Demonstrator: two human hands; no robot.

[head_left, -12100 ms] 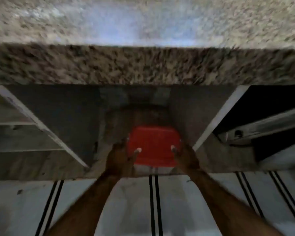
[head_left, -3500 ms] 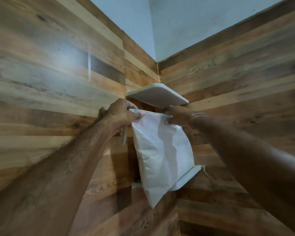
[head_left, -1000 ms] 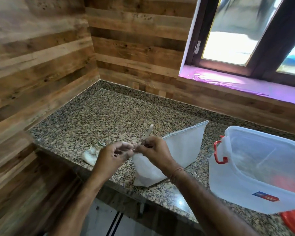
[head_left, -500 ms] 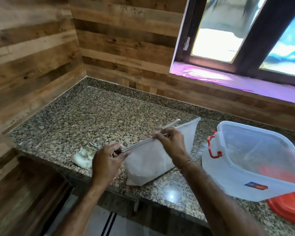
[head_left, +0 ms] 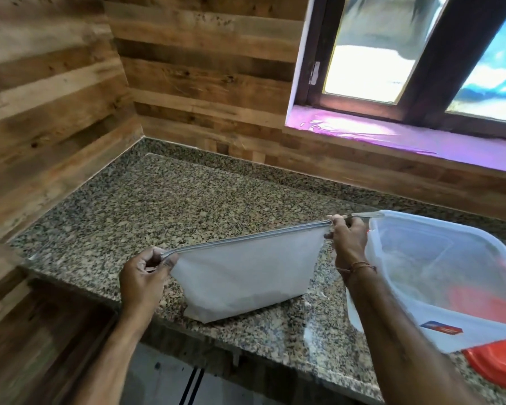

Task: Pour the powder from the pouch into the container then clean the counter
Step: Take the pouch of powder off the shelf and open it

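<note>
A white zip pouch (head_left: 246, 273) stands on the speckled granite counter (head_left: 164, 206), near its front edge. My left hand (head_left: 143, 276) pinches the pouch's top left corner. At the top right end of the zip strip, my right hand (head_left: 348, 238) is closed on the strip, right beside the container rim. The translucent plastic container (head_left: 438, 276) sits open to the right, with a little white powder visible inside. Its red lid (head_left: 500, 363) lies at the front right.
Wood-plank walls close the counter at the left and back. A dark-framed window (head_left: 421, 54) with a purple-lit sill is at the back right. The cloth seen earlier is hidden behind my left hand. The floor shows below the counter edge.
My right hand has slid along the top of the pouch from its middle to the far right end by the container. The left hand keeps its hold on the left corner.
</note>
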